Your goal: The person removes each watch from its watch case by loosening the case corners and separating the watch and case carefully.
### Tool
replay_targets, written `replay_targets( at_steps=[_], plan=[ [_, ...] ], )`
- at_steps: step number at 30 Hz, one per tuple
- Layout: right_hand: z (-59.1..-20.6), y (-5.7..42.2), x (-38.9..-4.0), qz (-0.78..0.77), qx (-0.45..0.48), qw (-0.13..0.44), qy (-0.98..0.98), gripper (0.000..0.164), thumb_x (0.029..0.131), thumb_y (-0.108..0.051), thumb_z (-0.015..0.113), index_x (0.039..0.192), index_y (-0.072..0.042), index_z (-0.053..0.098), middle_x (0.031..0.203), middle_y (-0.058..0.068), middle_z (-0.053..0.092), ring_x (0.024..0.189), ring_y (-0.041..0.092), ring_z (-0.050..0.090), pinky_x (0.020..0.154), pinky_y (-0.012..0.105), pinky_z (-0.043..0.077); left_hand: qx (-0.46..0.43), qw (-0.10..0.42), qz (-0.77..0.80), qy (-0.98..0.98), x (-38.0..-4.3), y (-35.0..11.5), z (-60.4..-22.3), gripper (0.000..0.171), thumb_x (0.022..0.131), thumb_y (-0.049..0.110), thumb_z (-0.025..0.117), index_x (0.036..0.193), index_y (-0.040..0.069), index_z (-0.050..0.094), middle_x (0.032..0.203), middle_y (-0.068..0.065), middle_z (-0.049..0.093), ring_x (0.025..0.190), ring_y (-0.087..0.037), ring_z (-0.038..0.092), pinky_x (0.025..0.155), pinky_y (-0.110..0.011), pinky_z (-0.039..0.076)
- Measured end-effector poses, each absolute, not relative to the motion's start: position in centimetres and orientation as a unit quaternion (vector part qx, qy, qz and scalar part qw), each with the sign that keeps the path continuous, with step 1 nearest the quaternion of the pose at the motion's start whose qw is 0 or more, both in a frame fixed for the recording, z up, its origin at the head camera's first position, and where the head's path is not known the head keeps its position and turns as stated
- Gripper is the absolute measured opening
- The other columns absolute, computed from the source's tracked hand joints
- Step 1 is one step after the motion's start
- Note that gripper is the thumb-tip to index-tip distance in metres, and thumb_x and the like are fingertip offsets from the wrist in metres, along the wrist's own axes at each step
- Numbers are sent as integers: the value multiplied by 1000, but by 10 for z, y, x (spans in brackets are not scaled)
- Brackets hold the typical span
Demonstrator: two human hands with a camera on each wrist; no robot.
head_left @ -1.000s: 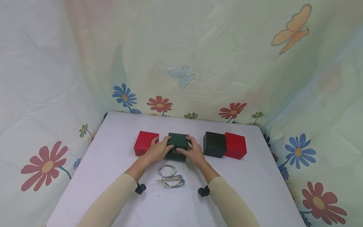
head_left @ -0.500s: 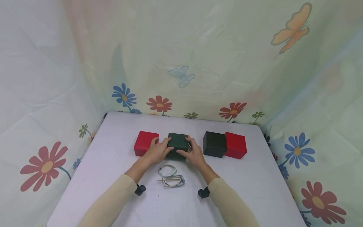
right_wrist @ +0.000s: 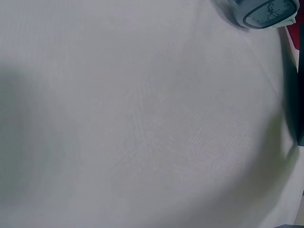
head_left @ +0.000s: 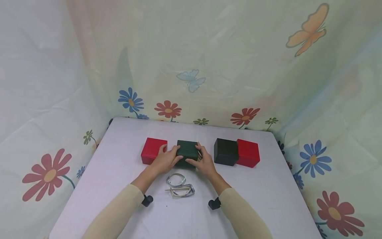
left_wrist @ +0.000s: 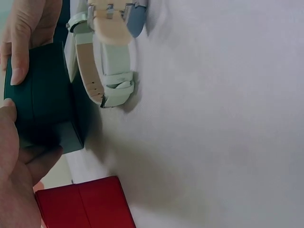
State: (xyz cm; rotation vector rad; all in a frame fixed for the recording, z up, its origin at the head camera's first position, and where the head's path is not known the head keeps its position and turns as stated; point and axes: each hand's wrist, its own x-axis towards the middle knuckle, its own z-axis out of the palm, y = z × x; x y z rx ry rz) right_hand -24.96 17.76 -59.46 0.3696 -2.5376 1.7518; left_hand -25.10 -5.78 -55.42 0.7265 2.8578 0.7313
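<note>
Both hands hold a dark green box [head_left: 187, 150] at the middle of the table. My left hand [head_left: 163, 160] grips its left side, with the thumb on the front. On the other side my right hand [head_left: 206, 163] grips it, thumb also at the front. The left wrist view shows the green box [left_wrist: 40, 90] with its lid down and a seam along its face. In front of it lie a wristwatch with a pale green strap [head_left: 176, 180] and another wristwatch [head_left: 182, 191] with a beige and grey-blue strap. In the right wrist view a watch face [right_wrist: 270, 12] shows.
A red box [head_left: 152, 150] stands just left of the left hand. Right of the hands are a black box [head_left: 225, 152] and another red box [head_left: 248, 153], side by side. A white cloth covers the table [head_left: 256, 199]. A printed curtain [head_left: 191, 49] hangs behind.
The green box's lid has come down over its front between the first frame and the second. Both hands stay in place on it; the watches and other boxes have not moved.
</note>
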Motion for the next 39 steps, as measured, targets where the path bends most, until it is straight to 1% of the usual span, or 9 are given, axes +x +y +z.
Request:
replay_targets(
  at_steps=[8,15,20,23,28,30,33,37,39],
  plan=[
    [-600,177,-248,542,140,48,-827,84,81,-26,90,147,0,45,170,22,25,155,35,35,117,32,38,250,30,222,942,-249,-58,-557,63,105,40,62,155,9,40,137,-12,70,128,-24,67,129,-55,7],
    [-602,177,-244,540,131,47,-830,84,79,-22,92,146,-2,46,172,17,25,156,31,32,118,32,37,252,24,225,941,-249,-58,-562,64,101,39,68,152,10,44,131,-11,73,123,-24,70,128,-56,9],
    [-603,177,-243,526,125,49,-840,95,78,-24,93,154,-4,40,172,16,26,157,29,31,119,33,37,251,24,218,943,-248,-58,-564,64,99,40,71,150,12,47,132,-10,73,121,-23,71,129,-55,10],
    [-605,177,-244,513,129,57,-847,105,77,-27,94,160,-5,32,171,16,27,157,30,32,119,38,38,250,18,209,945,-248,-57,-564,63,98,42,72,148,13,48,134,-9,72,120,-21,71,128,-54,11],
    [-604,175,-247,493,125,55,-859,111,79,-29,93,164,-8,24,172,13,25,157,31,31,118,44,41,244,-15,215,946,-250,-57,-562,62,94,41,77,144,14,55,130,-7,74,116,-19,73,128,-54,16],
    [-603,174,-247,481,125,52,-866,110,80,-29,92,163,-7,24,172,14,25,156,33,32,118,46,42,244,-36,218,944,-250,-58,-562,60,91,39,80,141,13,59,128,-7,75,114,-19,74,126,-55,20],
    [-601,175,-247,448,133,57,-882,101,80,-32,92,158,-6,33,171,15,25,155,36,32,120,52,40,247,-61,215,943,-250,-58,-561,58,89,39,83,137,13,65,127,-6,76,114,-19,74,124,-56,26],
    [-596,173,-246,384,167,85,-904,80,84,-39,88,148,-9,51,170,14,30,157,39,26,123,62,28,250,-84,218,940,-250,-59,-562,58,85,39,86,134,13,70,125,-4,77,114,-19,74,121,-56,30],
    [-593,169,-247,349,200,107,-909,69,87,-42,83,144,-12,58,168,14,35,157,40,25,124,66,22,248,-92,222,938,-250,-59,-563,59,84,38,87,134,12,70,123,-4,77,114,-19,74,121,-56,31]
  ],
)
